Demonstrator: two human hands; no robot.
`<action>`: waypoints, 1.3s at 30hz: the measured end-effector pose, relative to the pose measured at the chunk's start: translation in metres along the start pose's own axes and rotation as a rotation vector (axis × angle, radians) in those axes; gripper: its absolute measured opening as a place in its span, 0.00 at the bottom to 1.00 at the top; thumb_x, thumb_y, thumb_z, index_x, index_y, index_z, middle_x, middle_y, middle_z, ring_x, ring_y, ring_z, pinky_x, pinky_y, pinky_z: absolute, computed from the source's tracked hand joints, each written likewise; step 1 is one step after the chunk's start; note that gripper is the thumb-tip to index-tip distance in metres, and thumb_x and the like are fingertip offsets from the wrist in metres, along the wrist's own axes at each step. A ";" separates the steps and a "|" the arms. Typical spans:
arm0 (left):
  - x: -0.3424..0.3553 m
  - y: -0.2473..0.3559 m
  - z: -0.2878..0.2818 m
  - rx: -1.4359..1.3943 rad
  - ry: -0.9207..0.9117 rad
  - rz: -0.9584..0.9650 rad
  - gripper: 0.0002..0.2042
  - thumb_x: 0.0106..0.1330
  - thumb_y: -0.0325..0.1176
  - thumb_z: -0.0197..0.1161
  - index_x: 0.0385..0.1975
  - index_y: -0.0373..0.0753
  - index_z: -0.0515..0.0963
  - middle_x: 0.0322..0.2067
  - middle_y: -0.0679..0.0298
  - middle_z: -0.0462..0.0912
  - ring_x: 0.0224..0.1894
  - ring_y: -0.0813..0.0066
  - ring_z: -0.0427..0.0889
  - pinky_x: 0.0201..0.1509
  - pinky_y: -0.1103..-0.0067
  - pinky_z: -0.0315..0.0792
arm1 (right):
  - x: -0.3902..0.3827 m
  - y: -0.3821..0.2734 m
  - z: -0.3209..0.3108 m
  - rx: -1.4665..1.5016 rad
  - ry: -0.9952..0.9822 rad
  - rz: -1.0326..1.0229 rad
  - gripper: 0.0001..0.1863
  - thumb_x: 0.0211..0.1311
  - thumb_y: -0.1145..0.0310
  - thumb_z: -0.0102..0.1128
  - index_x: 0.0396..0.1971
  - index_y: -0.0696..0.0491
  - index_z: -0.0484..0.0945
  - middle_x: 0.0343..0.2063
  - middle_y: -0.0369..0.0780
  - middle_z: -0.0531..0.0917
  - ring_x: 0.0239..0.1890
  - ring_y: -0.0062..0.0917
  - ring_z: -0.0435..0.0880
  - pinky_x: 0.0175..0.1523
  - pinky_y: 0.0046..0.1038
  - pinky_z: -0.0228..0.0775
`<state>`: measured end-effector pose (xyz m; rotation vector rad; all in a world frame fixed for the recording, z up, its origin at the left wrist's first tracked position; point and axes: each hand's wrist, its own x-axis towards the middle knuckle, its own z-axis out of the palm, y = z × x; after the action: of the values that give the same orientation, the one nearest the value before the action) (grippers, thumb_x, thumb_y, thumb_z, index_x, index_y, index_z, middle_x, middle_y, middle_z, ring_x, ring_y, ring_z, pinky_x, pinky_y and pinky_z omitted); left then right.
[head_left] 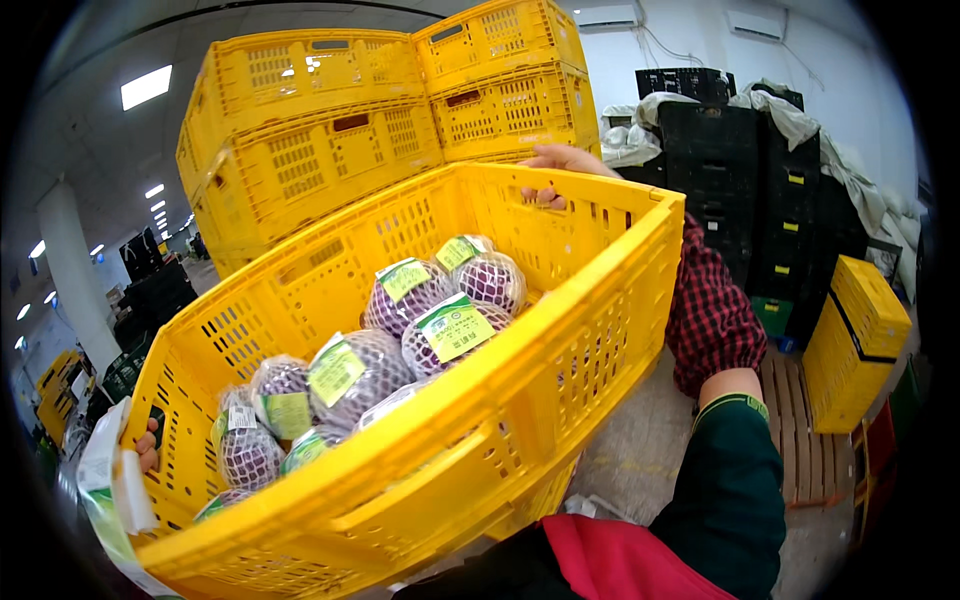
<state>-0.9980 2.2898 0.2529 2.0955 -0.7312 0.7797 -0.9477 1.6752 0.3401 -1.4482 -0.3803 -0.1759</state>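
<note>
I hold a large yellow plastic crate (560, 330) tilted up in front of me. My right hand (560, 165) grips its far top rim, the arm in a red checked sleeve running along the right wall. My left hand (147, 447) grips the near left end through a handle slot, only the fingertips showing. Inside lie several purple cabbages (400, 300) wrapped in white foam net with green and white labels (455, 328), heaped toward the lower left.
Stacked yellow crates (320, 130) rise just behind the held one. Black crates (730, 150) draped with white cloth stand at the right, a yellow crate (855, 340) below them by a wooden pallet (800, 440). A white-green bag (100, 480) hangs at my left hand.
</note>
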 end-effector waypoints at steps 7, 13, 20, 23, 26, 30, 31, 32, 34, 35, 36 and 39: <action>-0.015 0.044 0.045 0.185 0.027 0.040 0.14 0.68 0.35 0.52 0.46 0.31 0.74 0.43 0.55 0.78 0.44 0.64 0.79 0.49 0.68 0.72 | 0.041 0.044 -0.072 -0.091 -0.189 0.014 0.24 0.69 0.50 0.50 0.48 0.58 0.74 0.32 0.38 0.80 0.24 0.12 0.73 0.26 0.12 0.66; -0.013 0.099 0.077 0.307 0.053 0.039 0.13 0.68 0.34 0.52 0.45 0.31 0.74 0.44 0.55 0.78 0.44 0.63 0.79 0.49 0.68 0.71 | 0.075 0.021 -0.151 -1.058 -0.129 -0.229 0.25 0.71 0.48 0.45 0.50 0.55 0.75 0.39 0.37 0.83 0.35 0.19 0.80 0.39 0.23 0.74; -0.036 0.126 0.066 0.396 0.061 0.008 0.12 0.68 0.32 0.52 0.45 0.31 0.75 0.44 0.54 0.78 0.44 0.62 0.79 0.48 0.68 0.71 | -0.041 0.004 -0.036 -1.056 -0.109 -0.989 0.22 0.73 0.57 0.38 0.47 0.56 0.79 0.40 0.38 0.84 0.43 0.23 0.81 0.48 0.22 0.70; -0.022 0.122 0.088 0.317 0.023 0.074 0.12 0.68 0.32 0.52 0.45 0.31 0.75 0.44 0.54 0.78 0.44 0.62 0.80 0.48 0.68 0.71 | -0.056 0.036 -0.018 -1.342 0.174 -0.938 0.17 0.70 0.63 0.43 0.26 0.57 0.76 0.21 0.41 0.78 0.27 0.32 0.79 0.33 0.28 0.68; -0.039 0.122 0.094 0.450 0.075 0.139 0.12 0.69 0.32 0.52 0.45 0.30 0.75 0.44 0.53 0.78 0.44 0.61 0.79 0.49 0.68 0.70 | -0.046 0.053 -0.029 -1.277 0.237 -1.322 0.13 0.62 0.68 0.52 0.19 0.57 0.72 0.16 0.41 0.73 0.19 0.41 0.74 0.26 0.33 0.63; -0.084 0.113 0.117 1.122 0.337 0.218 0.14 0.70 0.34 0.51 0.44 0.28 0.74 0.41 0.52 0.79 0.42 0.59 0.79 0.51 0.69 0.69 | -0.043 0.051 -0.033 -1.179 0.207 -1.683 0.12 0.59 0.70 0.52 0.15 0.53 0.69 0.14 0.40 0.70 0.16 0.35 0.71 0.23 0.32 0.59; -0.085 0.134 0.123 1.110 0.343 0.188 0.14 0.70 0.34 0.51 0.44 0.28 0.74 0.41 0.52 0.79 0.42 0.60 0.78 0.50 0.69 0.69 | -0.049 0.051 -0.041 -1.170 0.239 -1.724 0.13 0.58 0.68 0.54 0.15 0.53 0.70 0.14 0.39 0.69 0.16 0.35 0.70 0.23 0.31 0.58; -0.088 0.145 0.131 1.105 0.365 0.151 0.14 0.70 0.34 0.51 0.44 0.28 0.74 0.40 0.52 0.79 0.42 0.60 0.78 0.50 0.69 0.69 | -0.052 0.052 -0.048 -1.148 0.257 -1.694 0.15 0.59 0.63 0.55 0.15 0.53 0.70 0.14 0.39 0.69 0.16 0.34 0.70 0.22 0.31 0.58; -0.093 0.125 0.148 1.046 0.397 0.069 0.14 0.70 0.34 0.52 0.45 0.28 0.74 0.40 0.53 0.79 0.41 0.61 0.78 0.50 0.70 0.69 | -0.049 0.059 -0.045 -1.158 0.202 -1.716 0.18 0.61 0.59 0.54 0.16 0.54 0.73 0.14 0.39 0.69 0.15 0.33 0.70 0.21 0.31 0.57; -0.089 0.127 0.157 1.030 0.403 0.048 0.14 0.70 0.34 0.52 0.45 0.28 0.74 0.40 0.53 0.79 0.41 0.61 0.78 0.50 0.70 0.69 | -0.050 0.062 -0.053 -1.148 0.213 -1.723 0.19 0.62 0.59 0.54 0.16 0.55 0.73 0.13 0.39 0.69 0.14 0.33 0.70 0.20 0.31 0.56; -0.082 0.127 0.165 1.014 0.412 0.031 0.14 0.70 0.34 0.52 0.45 0.28 0.74 0.39 0.53 0.79 0.41 0.62 0.78 0.49 0.70 0.69 | -0.043 0.060 -0.063 -1.152 0.193 -1.721 0.18 0.62 0.59 0.54 0.17 0.55 0.74 0.14 0.40 0.70 0.15 0.33 0.71 0.21 0.31 0.58; -0.058 0.119 0.192 0.970 0.427 -0.008 0.14 0.70 0.35 0.52 0.45 0.29 0.74 0.39 0.54 0.78 0.40 0.63 0.78 0.49 0.71 0.69 | -0.014 0.060 -0.094 -1.142 0.166 -1.770 0.16 0.61 0.61 0.55 0.19 0.56 0.76 0.15 0.41 0.73 0.17 0.34 0.74 0.23 0.31 0.64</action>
<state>-1.0652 2.0844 0.1656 2.5781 -0.0765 1.7555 -0.9267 1.5886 0.2719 -1.6783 -1.4954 -2.1866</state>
